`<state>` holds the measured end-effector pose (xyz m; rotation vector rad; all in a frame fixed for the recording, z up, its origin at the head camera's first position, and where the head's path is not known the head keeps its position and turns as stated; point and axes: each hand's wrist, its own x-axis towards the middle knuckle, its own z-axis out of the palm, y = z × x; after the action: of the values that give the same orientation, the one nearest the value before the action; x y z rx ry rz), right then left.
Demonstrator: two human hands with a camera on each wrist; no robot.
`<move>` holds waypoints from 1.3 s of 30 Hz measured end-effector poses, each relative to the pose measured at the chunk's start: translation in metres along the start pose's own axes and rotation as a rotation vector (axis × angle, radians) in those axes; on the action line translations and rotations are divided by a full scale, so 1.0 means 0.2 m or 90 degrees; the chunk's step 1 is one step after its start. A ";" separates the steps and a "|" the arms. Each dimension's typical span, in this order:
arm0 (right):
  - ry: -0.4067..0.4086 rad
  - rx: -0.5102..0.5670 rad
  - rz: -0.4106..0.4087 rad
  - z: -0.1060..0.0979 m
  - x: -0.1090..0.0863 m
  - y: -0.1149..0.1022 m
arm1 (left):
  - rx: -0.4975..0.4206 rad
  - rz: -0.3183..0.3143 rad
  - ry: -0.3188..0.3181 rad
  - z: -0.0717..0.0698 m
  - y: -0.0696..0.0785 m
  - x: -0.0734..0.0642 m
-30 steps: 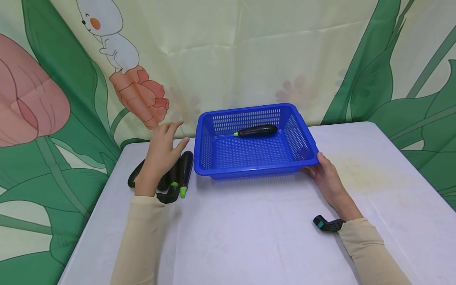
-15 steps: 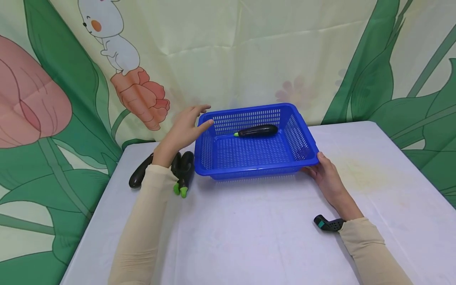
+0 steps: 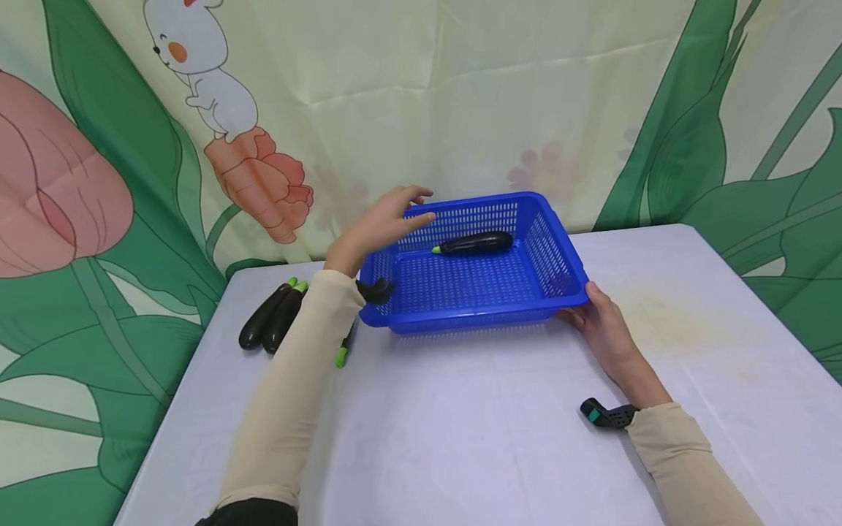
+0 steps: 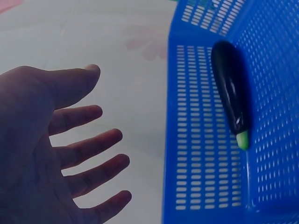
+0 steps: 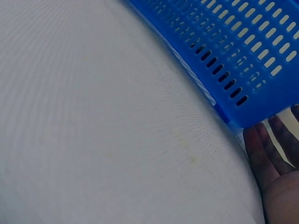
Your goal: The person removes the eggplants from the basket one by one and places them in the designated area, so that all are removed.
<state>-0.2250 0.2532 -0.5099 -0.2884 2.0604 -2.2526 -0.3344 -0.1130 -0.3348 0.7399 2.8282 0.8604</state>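
Note:
A blue plastic basket (image 3: 460,314) with slotted sides stands on the white-covered table. One dark eggplant (image 3: 476,243) with a green stem end lies inside, near the back wall. My left hand (image 3: 376,228) hovers by the basket's back left corner, its fingers spread and holding nothing; in the left wrist view the hand (image 4: 37,140) is apart from the basket wall. My right hand (image 3: 608,336) grips the front right corner, thumb at the rim and fingers underneath. Two more eggplants (image 3: 262,320) lie left of the basket. Another eggplant's green stem end (image 3: 341,356) shows beside my left sleeve, which hides the rest.
The white tablecloth (image 3: 460,431) spreads in front of the basket. Behind the table hangs a printed curtain (image 3: 408,95), close to the basket's back rim. Each wrist wears a black strap device, such as the right one (image 3: 608,415).
My left hand has moved right and away from the eggplants, to the basket's back left corner, still with spread fingers. My right hand and the basket have stayed in place.

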 end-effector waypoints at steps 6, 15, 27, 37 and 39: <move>0.005 0.001 0.011 0.00 0.00 0.00 | -0.032 0.022 -0.027 0.06 0.04 0.10; 0.006 0.010 0.009 0.00 0.00 0.00 | -0.044 0.025 -0.055 0.20 0.07 0.26; 0.007 0.001 0.013 0.00 0.00 -0.01 | -0.075 -0.023 -0.099 0.37 0.06 0.38; 0.004 0.005 0.013 0.00 0.00 0.00 | -0.044 -0.063 -0.103 0.45 0.01 0.42; 0.003 0.005 0.012 0.00 0.00 0.00 | -0.038 -0.072 -0.100 0.46 0.01 0.42</move>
<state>-0.2257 0.2537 -0.5100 -0.2638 2.0471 -2.2523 -0.3872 -0.0245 -0.4070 0.6057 2.6656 0.8270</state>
